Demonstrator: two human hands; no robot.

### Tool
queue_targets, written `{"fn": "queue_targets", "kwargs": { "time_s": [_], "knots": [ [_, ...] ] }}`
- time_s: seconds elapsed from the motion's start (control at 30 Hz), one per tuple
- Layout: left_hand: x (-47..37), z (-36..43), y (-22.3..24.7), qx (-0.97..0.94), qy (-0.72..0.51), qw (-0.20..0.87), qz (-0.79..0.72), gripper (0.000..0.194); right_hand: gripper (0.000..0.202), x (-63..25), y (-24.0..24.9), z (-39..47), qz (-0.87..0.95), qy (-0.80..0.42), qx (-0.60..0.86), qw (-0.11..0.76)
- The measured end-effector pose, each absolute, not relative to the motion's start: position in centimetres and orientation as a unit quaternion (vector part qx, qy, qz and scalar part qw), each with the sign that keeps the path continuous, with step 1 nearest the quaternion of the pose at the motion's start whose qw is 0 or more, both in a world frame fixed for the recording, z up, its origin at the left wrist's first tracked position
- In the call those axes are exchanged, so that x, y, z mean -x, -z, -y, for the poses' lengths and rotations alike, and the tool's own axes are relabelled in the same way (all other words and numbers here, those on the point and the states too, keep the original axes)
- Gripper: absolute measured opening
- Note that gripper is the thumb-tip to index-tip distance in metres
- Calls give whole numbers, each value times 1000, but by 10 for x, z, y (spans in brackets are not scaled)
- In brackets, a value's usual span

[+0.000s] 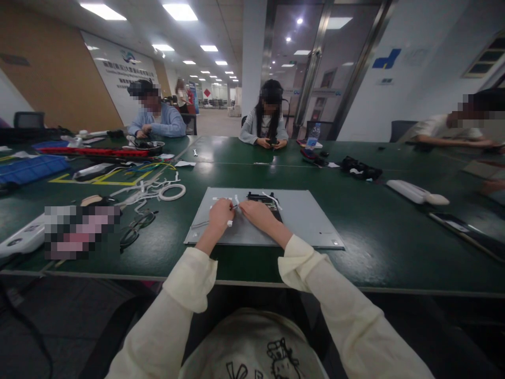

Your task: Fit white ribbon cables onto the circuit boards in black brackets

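A flat grey panel (307, 223) lies on the green table in front of me. My left hand (221, 215) is over its left half, with fingers pinched together. My right hand (257, 213) is just to the right, fingertips closed and almost meeting the left ones. A thin dark piece shows between the fingertips, too small to name. A narrow white strip (237, 199) stands up behind them. Beyond my right hand is a black-framed circuit board (262, 198), partly covered by the hand. A thin grey cable (200, 225) lies left of my left hand.
To the left are a roll of white tape (172, 192), loose white strips, eyeglasses (137, 229) and a blue tray (33, 169). A white device (414, 192) and a phone-like black slab (469, 234) lie right. Several people sit around the table; a bottle (313, 137) stands at the back.
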State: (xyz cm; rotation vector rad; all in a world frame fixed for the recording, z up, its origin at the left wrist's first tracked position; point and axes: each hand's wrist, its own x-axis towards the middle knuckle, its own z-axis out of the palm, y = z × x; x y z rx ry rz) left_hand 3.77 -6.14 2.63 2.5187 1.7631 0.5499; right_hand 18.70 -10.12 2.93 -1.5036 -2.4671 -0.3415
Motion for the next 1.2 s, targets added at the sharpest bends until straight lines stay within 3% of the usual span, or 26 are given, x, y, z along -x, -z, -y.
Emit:
{"fn": "queue_targets", "kwargs": {
  "time_s": [0.9, 1.2],
  "knots": [
    [-25, 67, -36, -806, -153, 45, -569, 20, 24, -186, -24, 101, 859, 105, 489, 107],
    [-26, 68, -35, -812, -140, 36, -565, 21, 21, -184, -19, 97, 896, 105, 421, 97]
  ]
}}
